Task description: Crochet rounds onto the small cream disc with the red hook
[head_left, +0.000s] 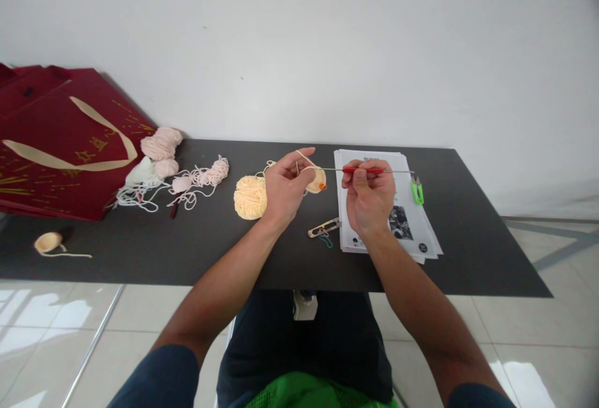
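My left hand [286, 184] pinches a small cream crochet piece [316, 181] with an orange marker at its lower edge. Pale yarn runs over the raised index finger of that hand. In my right hand [370, 199], the fingers close round the red handle of a crochet hook [362, 170]. Its thin metal shaft points left and reaches the crochet piece; whether the tip sits in a stitch is too small to tell. Just left of my left hand lies a yellow yarn ball [250, 197], partly covered by the hand.
Printed sheets [349, 208] lie beneath my right hand, with green-handled snips [417, 191] at their right edge. Metal thread snips [324, 228] rest left of them. Pink yarn [161, 143], a cream crocheted cup [47, 242] and a dark red gift bag [56, 121] occupy the table's left side.
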`<state>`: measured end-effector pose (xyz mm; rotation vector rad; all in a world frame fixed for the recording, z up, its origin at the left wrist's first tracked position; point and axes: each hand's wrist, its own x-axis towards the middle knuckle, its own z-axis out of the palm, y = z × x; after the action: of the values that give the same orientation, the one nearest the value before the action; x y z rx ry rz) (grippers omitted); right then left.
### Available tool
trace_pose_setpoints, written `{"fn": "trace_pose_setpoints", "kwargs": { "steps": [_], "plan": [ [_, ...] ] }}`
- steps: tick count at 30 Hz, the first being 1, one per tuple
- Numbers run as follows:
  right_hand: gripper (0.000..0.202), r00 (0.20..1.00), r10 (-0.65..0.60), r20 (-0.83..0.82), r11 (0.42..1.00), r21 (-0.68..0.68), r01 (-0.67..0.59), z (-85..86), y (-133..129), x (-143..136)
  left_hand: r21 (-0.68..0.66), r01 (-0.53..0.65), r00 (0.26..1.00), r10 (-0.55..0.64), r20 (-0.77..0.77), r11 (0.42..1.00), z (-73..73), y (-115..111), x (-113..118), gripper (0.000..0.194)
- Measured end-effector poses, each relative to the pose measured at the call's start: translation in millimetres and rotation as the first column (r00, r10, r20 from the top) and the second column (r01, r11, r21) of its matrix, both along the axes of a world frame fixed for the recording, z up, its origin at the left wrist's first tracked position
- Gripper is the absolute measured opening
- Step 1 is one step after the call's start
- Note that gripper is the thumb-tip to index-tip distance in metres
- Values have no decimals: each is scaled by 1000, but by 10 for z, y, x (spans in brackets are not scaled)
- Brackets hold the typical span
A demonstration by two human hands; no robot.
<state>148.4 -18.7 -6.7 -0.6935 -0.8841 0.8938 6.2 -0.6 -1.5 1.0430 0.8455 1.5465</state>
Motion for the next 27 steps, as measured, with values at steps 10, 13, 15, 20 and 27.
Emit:
{"fn": "trace_pose_setpoints", "kwargs": {
  "steps": [10, 13, 15, 20, 27],
  "plan": [
    [20, 992, -112, 62, 993, 49, 109, -60, -33, -46, -9, -35, 999, 35, -19, 999, 6, -16, -4, 35],
    [16, 990, -120, 68, 990, 82, 114, -73, -29, -54, 4, -35, 999, 35, -6, 999, -2, -13, -2, 34],
    [14, 989, -125, 75, 987, 106, 117, -84, -25, -60, 10, -35, 999, 35, -8, 999, -12, -5, 1, 35],
    [12, 968, -213, 131, 959, 218, 181, -105, -59, -106, 8, -97, 995, 97, -34, 995, -45, 7, 11, 33],
    [21, 918, -320, 232, 908, 351, 228, -166, -115, -197, -66, -173, 985, 172, -30, 983, -39, 2, 33, 36]
  ]
}}
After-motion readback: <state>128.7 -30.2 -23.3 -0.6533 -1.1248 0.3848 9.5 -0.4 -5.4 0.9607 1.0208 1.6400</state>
